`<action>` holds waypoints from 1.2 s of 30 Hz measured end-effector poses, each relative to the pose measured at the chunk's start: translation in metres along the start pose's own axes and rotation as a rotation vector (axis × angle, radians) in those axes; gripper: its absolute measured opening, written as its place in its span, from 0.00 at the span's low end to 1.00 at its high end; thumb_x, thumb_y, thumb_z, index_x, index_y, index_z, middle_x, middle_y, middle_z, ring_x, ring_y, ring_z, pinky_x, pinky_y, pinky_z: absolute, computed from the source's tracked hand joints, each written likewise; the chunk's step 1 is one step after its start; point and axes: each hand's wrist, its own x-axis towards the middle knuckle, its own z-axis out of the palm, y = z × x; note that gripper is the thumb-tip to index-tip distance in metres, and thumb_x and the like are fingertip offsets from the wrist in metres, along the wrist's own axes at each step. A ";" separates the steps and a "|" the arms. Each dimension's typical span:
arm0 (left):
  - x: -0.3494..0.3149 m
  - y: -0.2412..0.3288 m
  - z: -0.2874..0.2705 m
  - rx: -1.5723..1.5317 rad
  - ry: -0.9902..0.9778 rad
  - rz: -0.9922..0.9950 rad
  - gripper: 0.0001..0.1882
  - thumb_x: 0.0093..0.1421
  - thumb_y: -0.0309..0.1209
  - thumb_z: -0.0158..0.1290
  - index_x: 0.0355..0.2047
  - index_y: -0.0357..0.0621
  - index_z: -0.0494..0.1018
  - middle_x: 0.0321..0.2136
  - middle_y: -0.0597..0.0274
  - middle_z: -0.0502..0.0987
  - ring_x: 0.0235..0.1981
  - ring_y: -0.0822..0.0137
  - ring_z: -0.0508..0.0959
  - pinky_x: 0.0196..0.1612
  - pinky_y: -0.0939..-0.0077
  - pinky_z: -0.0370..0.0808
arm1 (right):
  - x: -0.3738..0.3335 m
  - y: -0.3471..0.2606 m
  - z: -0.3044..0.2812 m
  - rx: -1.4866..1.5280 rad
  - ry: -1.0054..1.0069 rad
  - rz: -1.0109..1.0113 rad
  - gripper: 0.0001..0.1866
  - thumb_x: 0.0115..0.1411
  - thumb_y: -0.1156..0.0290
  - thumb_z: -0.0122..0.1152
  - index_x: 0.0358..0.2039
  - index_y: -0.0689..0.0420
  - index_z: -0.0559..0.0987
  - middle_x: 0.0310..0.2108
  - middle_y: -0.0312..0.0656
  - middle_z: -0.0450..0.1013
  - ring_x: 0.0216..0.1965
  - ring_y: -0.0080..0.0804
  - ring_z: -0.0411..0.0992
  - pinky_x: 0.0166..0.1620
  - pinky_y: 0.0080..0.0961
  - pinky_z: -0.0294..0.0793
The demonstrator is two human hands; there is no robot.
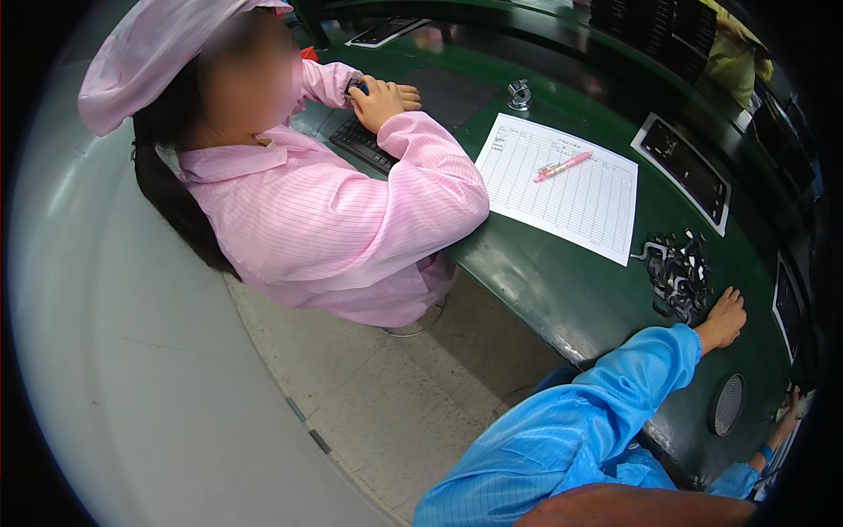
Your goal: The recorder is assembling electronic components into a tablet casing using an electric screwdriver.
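The left hand (pixel 723 320) lay flat with spread fingers on the green tabletop (pixel 562 290), touching a pile of small dark parts (pixel 678 270). The right hand (pixel 784 420) sat near the rim, its grip unclear.

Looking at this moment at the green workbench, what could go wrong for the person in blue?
1. The left hand rests at the edge of a loose pile of small dark parts; a careless sweep could scatter them.
2. The right hand is at the picture's rim, so what it touches is unclear.
3. The pink pen lies loose on the form sheet and might roll.
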 end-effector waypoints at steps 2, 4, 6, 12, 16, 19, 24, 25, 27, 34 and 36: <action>0.000 0.001 0.000 -0.001 -0.008 0.003 0.20 0.47 0.38 0.57 0.38 0.38 0.75 0.49 0.44 0.67 0.58 0.49 0.59 0.63 0.56 0.47 | 0.000 0.003 -0.002 0.004 0.007 0.003 0.16 0.63 0.70 0.46 0.50 0.54 0.74 0.27 0.29 0.61 0.30 0.19 0.57 0.39 0.16 0.60; 0.000 0.000 0.000 0.008 -0.006 -0.001 0.20 0.47 0.38 0.57 0.38 0.38 0.75 0.49 0.44 0.67 0.58 0.49 0.59 0.63 0.56 0.46 | -0.005 -0.003 0.004 -0.021 -0.012 -0.002 0.16 0.62 0.69 0.46 0.50 0.54 0.74 0.29 0.29 0.63 0.30 0.19 0.57 0.41 0.15 0.61; -0.001 -0.003 -0.001 0.016 -0.003 -0.008 0.20 0.47 0.39 0.57 0.38 0.37 0.75 0.49 0.44 0.67 0.58 0.49 0.59 0.63 0.56 0.46 | -0.021 -0.024 0.020 -0.028 -0.023 -0.002 0.16 0.62 0.70 0.46 0.50 0.55 0.74 0.30 0.29 0.63 0.31 0.19 0.58 0.41 0.15 0.61; 0.001 0.001 -0.001 -0.006 -0.013 -0.001 0.20 0.47 0.39 0.57 0.38 0.38 0.76 0.49 0.44 0.67 0.58 0.49 0.59 0.63 0.57 0.46 | -0.026 -0.037 0.025 -0.068 -0.046 -0.003 0.17 0.62 0.71 0.45 0.50 0.56 0.73 0.35 0.30 0.66 0.33 0.19 0.60 0.43 0.16 0.61; -0.002 -0.008 -0.003 0.001 -0.015 -0.023 0.20 0.47 0.39 0.57 0.38 0.38 0.76 0.50 0.43 0.67 0.58 0.49 0.59 0.63 0.56 0.46 | -0.015 -0.023 0.032 -0.081 -0.092 0.002 0.17 0.62 0.72 0.44 0.50 0.57 0.73 0.39 0.31 0.67 0.35 0.20 0.61 0.45 0.17 0.61; 0.000 -0.001 -0.003 -0.006 -0.014 -0.011 0.20 0.47 0.39 0.57 0.38 0.38 0.76 0.50 0.43 0.67 0.58 0.49 0.59 0.63 0.56 0.46 | 0.012 0.004 0.001 -0.106 -0.096 -0.006 0.17 0.62 0.72 0.44 0.50 0.57 0.73 0.41 0.32 0.68 0.36 0.20 0.62 0.46 0.17 0.61; -0.001 -0.003 -0.003 -0.005 -0.015 -0.010 0.20 0.47 0.39 0.57 0.38 0.38 0.76 0.49 0.44 0.67 0.58 0.49 0.59 0.63 0.56 0.46 | 0.054 0.055 -0.033 -0.114 -0.132 -0.002 0.17 0.62 0.73 0.43 0.51 0.58 0.72 0.46 0.33 0.69 0.39 0.20 0.63 0.48 0.17 0.61; -0.001 0.000 -0.001 0.004 -0.013 0.000 0.20 0.47 0.39 0.57 0.37 0.38 0.76 0.49 0.44 0.67 0.58 0.49 0.59 0.63 0.56 0.46 | 0.053 0.059 -0.040 -0.100 -0.143 0.001 0.17 0.62 0.73 0.43 0.51 0.58 0.72 0.47 0.33 0.69 0.40 0.20 0.64 0.48 0.18 0.61; -0.001 0.003 0.001 0.014 -0.015 0.006 0.20 0.47 0.39 0.57 0.37 0.38 0.76 0.49 0.44 0.67 0.58 0.49 0.59 0.63 0.56 0.46 | 0.040 0.056 -0.034 -0.071 -0.074 0.002 0.17 0.62 0.73 0.43 0.51 0.58 0.72 0.48 0.33 0.68 0.42 0.20 0.64 0.48 0.18 0.62; -0.002 -0.005 0.000 -0.003 0.013 0.000 0.19 0.46 0.38 0.57 0.36 0.37 0.76 0.48 0.43 0.68 0.57 0.48 0.60 0.63 0.56 0.46 | 0.001 0.014 0.017 0.080 0.064 -0.075 0.16 0.57 0.66 0.57 0.45 0.58 0.76 0.28 0.29 0.66 0.27 0.18 0.60 0.33 0.14 0.61; -0.001 -0.002 0.001 -0.008 0.015 0.007 0.19 0.46 0.38 0.58 0.35 0.37 0.76 0.48 0.42 0.68 0.57 0.48 0.60 0.63 0.56 0.47 | 0.022 0.032 -0.007 0.022 0.021 -0.008 0.16 0.60 0.68 0.51 0.48 0.58 0.75 0.40 0.32 0.67 0.38 0.20 0.62 0.42 0.17 0.62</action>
